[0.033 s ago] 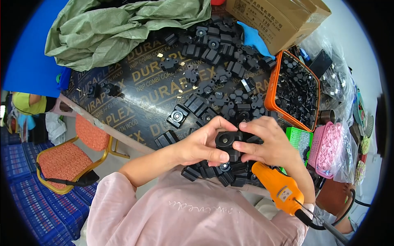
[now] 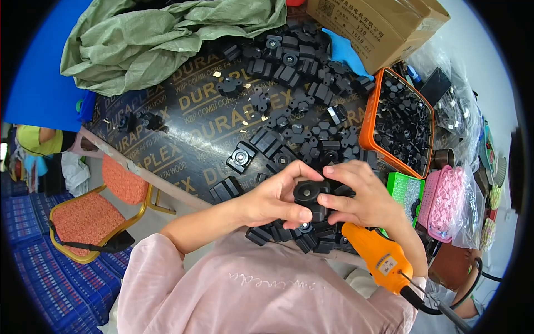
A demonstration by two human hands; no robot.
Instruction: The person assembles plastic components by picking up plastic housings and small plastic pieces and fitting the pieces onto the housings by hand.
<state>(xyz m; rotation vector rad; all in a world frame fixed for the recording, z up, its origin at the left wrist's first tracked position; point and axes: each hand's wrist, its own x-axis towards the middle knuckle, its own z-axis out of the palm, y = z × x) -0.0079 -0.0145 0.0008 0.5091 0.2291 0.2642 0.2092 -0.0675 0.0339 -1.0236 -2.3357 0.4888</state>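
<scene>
Centre of the frame, slightly right and low: two bare hands at work over the near edge of a dark table (image 2: 172, 125) with gold lettering. Wearer in a pale pink top (image 2: 261, 284), forearms reaching up from below.

Held between the hands: one black plastic housing (image 2: 307, 192), its round boss facing up. Left hand (image 2: 272, 197) has thumb and index finger curved around the housing's left side, fingers closed on it. Right hand (image 2: 361, 192) grips from the other side, thumb against the boss; the far fingertips partly hidden, so I cannot tell exactly where each one presses.

Just below the grip, more black housings (image 2: 258, 235) crowd the table edge. A larger scatter of black parts (image 2: 289, 75) runs from the hands up to the top centre. Left of that main spread, near the hands, a block with a pale metal round centre (image 2: 241, 158).

Orange tool (image 2: 381, 259) with a dark cord, lower right, just below the right hand and overlapping the forearm.

Right of the frame: orange bin (image 2: 366, 133) full of small black pieces; below it a green basket (image 2: 396, 185), then a pink basket (image 2: 427, 197) of pink pieces. Black phone (image 2: 435, 87) beside the bin.

Upper right, cardboard box (image 2: 384, 39), blue cloth (image 2: 346, 51) against it. Upper left, crumpled green sack (image 2: 150, 50). Lower left, a chair (image 2: 86, 222) with an orange seat.
</scene>
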